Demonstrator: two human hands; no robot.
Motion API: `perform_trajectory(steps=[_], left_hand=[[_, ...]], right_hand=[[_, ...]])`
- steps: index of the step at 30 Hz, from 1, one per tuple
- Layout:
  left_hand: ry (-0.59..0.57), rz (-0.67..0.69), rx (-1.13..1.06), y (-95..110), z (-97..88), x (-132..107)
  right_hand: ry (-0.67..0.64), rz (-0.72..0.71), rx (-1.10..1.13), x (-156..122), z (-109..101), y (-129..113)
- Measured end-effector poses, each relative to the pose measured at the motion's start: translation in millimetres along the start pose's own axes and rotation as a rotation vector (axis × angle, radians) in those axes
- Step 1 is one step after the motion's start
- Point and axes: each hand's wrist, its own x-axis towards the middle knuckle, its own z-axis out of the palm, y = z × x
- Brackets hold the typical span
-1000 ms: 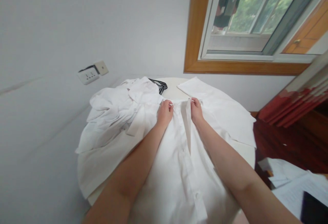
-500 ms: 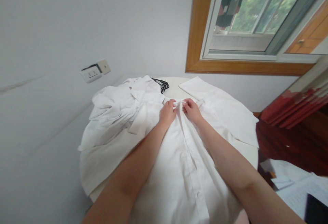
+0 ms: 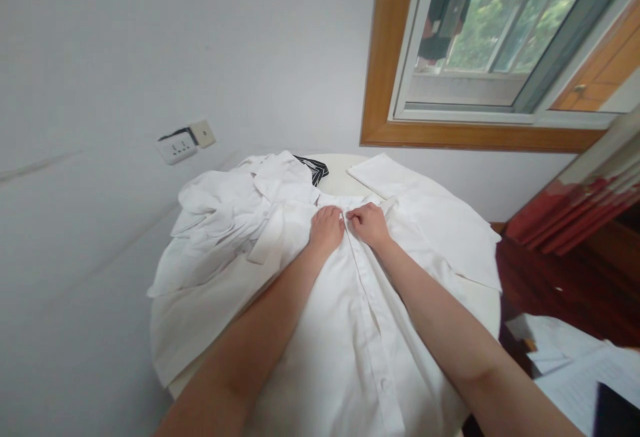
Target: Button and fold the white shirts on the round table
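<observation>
A white button-up shirt point(image 3: 350, 337) lies spread over a round white table point(image 3: 345, 173), its buttoned front strip running away from me. My left hand point(image 3: 326, 229) and my right hand point(image 3: 369, 223) sit side by side at the top of that strip, just below the collar. Both hands have their fingers curled and pinched on the shirt's front edges, fingertips almost touching each other. Both forearms rest along the shirt.
A heap of crumpled white shirts point(image 3: 225, 223) fills the table's left side, with a black striped item point(image 3: 314, 168) behind it. A folded white garment point(image 3: 430, 213) lies at the right. A wall socket point(image 3: 183, 142), a wood-framed window point(image 3: 490, 57), red fabric point(image 3: 580, 217) and papers point(image 3: 575, 370) surround the table.
My hands were apart, holding the shirt front open at the collar. They have come together at the middle, and the two front edges now lie closed.
</observation>
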Motion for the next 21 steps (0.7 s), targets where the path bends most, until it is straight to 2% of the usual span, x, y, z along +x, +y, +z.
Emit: perform_trajectory(steps=[6, 11, 14, 16, 18, 21], left_hand=[[-0.025, 0.026, 0.103, 8, -8.9, -12], [-0.047, 0.03, 0.149, 15, -21.7, -11], [-0.013, 0.103, 0.07, 15, -19.1, -8], [-0.049, 0.201, 0.006, 13, -11.5, -7], [-0.128, 0.262, -0.017, 10, -2.2, -7], [-0.198, 0.254, 0.005, 7, 8.1, -7]], right_hand=[[0.016, 0.017, -0.158, -15, -2, -15], [-0.052, -0.011, -0.119, -17, 5, -15], [-0.057, 0.004, -0.098, -13, -2, -8], [0.006, 0.053, -0.137, -11, -13, 2], [0.135, 0.14, -0.23, -9, -26, 16], [0.296, 0.293, -0.387, -11, -43, 44]])
